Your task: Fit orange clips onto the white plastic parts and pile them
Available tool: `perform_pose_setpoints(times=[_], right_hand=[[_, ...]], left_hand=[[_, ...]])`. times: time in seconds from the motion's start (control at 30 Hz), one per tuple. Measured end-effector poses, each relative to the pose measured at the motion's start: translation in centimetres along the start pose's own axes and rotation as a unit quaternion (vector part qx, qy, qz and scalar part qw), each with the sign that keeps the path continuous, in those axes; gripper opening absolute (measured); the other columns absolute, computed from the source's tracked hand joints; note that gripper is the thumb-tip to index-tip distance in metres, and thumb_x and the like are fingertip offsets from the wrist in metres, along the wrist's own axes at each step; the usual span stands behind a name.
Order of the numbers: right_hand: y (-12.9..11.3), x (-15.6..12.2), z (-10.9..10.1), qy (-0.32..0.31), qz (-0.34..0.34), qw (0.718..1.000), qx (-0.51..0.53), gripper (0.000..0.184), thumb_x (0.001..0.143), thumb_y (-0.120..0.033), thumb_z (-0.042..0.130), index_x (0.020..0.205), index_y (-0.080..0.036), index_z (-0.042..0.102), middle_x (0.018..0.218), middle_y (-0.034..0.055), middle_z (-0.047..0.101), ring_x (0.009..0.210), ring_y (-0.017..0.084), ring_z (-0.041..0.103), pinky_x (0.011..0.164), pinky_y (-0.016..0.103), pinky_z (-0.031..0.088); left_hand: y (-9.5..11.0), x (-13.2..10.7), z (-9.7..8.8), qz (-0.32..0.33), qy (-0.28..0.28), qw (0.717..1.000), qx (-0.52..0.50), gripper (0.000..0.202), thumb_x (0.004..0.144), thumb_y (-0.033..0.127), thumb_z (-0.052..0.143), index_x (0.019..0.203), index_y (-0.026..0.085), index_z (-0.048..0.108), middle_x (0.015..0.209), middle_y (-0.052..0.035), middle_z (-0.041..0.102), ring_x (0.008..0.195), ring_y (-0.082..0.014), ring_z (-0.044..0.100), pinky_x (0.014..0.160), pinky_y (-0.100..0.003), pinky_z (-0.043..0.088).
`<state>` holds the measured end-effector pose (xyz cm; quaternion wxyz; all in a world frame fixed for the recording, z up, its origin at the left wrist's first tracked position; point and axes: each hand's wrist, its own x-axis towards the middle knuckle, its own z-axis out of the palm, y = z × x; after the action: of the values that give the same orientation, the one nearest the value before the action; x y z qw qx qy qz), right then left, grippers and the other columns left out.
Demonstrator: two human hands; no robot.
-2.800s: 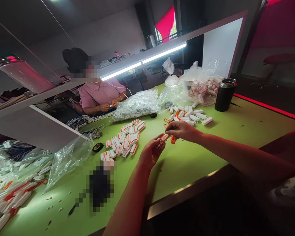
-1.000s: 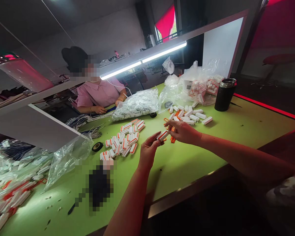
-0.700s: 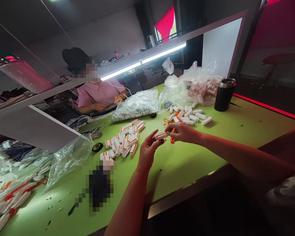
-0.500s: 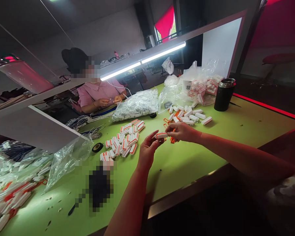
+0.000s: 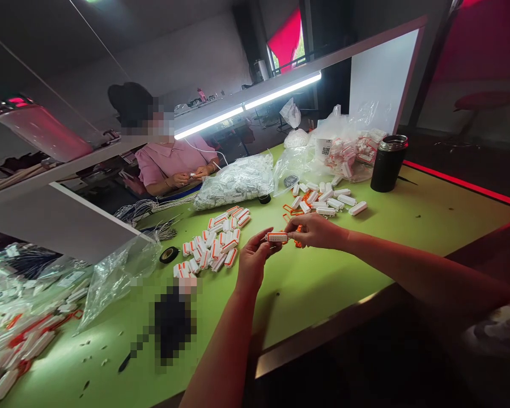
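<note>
Between my hands, a white plastic connector housing (image 5: 277, 237) with an orange seal is held level above the green table, its face of small holes turned toward me. My left hand (image 5: 253, 258) grips its left end between thumb and fingers. At the other end, my right hand (image 5: 317, 231) pinches it with thumb and forefinger. Just behind my right hand lie orange seal rings (image 5: 289, 209), partly covered by it. Loose white connector housings (image 5: 335, 204) lie beyond them. A heap of housings with orange seals (image 5: 215, 243) is left of my left hand.
A black tumbler (image 5: 389, 164) stands at the right. Plastic bags of parts (image 5: 238, 181) line the back, near a black tape roll (image 5: 169, 255). More housings (image 5: 8, 351) spread at the far left. Across the table, a person in a pink shirt (image 5: 170, 161) handles a small part.
The connector housing has turned so its holed face shows more fully, and it sits slightly lower and further left. Both my hands have shifted slightly with it.
</note>
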<state>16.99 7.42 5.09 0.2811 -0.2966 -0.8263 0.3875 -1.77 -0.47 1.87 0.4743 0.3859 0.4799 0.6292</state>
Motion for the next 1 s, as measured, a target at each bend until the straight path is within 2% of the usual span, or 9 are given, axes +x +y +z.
perform_pose_setpoints(times=[0.17, 0.27, 0.4, 0.63, 0.8, 1.0], right_hand=[[0.0, -0.1, 0.0, 0.033, -0.099, 0.99, -0.096, 0.012, 0.087, -0.023, 0.063, 0.083, -0.017, 0.073, 0.074, 0.0016, 0.068, 0.068, 0.012, 0.06, 0.067, 0.023, 0.041], [0.0, -0.3, 0.2, 0.034, -0.124, 0.984, -0.122, 0.011, 0.087, -0.024, 0.065, 0.083, -0.017, 0.073, 0.078, 0.0029, 0.068, 0.07, 0.012, 0.059, 0.069, 0.023, 0.04], [0.3, -0.4, 0.7, 0.028, -0.126, 0.981, -0.145, 0.013, 0.088, -0.024, 0.064, 0.083, -0.016, 0.072, 0.078, 0.0038, 0.068, 0.07, 0.013, 0.059, 0.069, 0.023, 0.039], [0.8, -0.5, 1.4, 0.025, -0.125, 0.976, -0.179, 0.016, 0.091, -0.027, 0.061, 0.086, -0.015, 0.071, 0.084, 0.0071, 0.07, 0.075, 0.015, 0.062, 0.07, 0.025, 0.04], [1.0, -0.3, 1.3, -0.011, -0.109, 0.98, -0.167, 0.015, 0.093, -0.024, 0.059, 0.088, -0.015, 0.07, 0.083, 0.0054, 0.071, 0.075, 0.015, 0.062, 0.069, 0.023, 0.039], [0.9, -0.3, 1.7, 0.007, -0.089, 0.98, -0.176, 0.013, 0.089, -0.026, 0.062, 0.086, -0.015, 0.069, 0.082, 0.0056, 0.07, 0.075, 0.015, 0.061, 0.068, 0.025, 0.038]], left_hand=[[0.4, -0.3, 0.4, 0.003, -0.015, 0.998, 0.058, 0.041, 0.066, 0.021, 0.07, 0.107, 0.015, 0.073, 0.08, -0.0032, 0.075, 0.067, -0.0146, 0.067, 0.077, -0.036, 0.057], [0.4, -0.6, 0.8, 0.002, -0.043, 0.994, 0.095, 0.046, 0.066, 0.017, 0.068, 0.112, 0.015, 0.071, 0.076, -0.002, 0.074, 0.065, -0.0138, 0.066, 0.073, -0.033, 0.056], [0.4, -0.9, 1.2, 0.0, -0.071, 0.99, 0.12, 0.045, 0.067, 0.016, 0.066, 0.113, 0.014, 0.07, 0.077, -0.0021, 0.074, 0.066, -0.014, 0.065, 0.072, -0.031, 0.055], [0.1, -1.0, 1.0, 0.038, -0.087, 0.972, 0.215, 0.044, 0.069, 0.015, 0.059, 0.111, 0.014, 0.073, 0.077, -0.0015, 0.072, 0.068, -0.014, 0.064, 0.071, -0.029, 0.054], [-0.3, -0.9, 1.0, 0.02, -0.106, 0.975, 0.192, 0.048, 0.069, 0.018, 0.058, 0.115, 0.014, 0.072, 0.077, -0.0008, 0.072, 0.066, -0.0132, 0.063, 0.07, -0.03, 0.055], [-0.6, -0.7, 1.1, -0.004, -0.095, 0.984, 0.147, 0.042, 0.066, 0.02, 0.064, 0.105, 0.014, 0.076, 0.073, -0.0009, 0.072, 0.063, -0.0126, 0.062, 0.068, -0.029, 0.054]])
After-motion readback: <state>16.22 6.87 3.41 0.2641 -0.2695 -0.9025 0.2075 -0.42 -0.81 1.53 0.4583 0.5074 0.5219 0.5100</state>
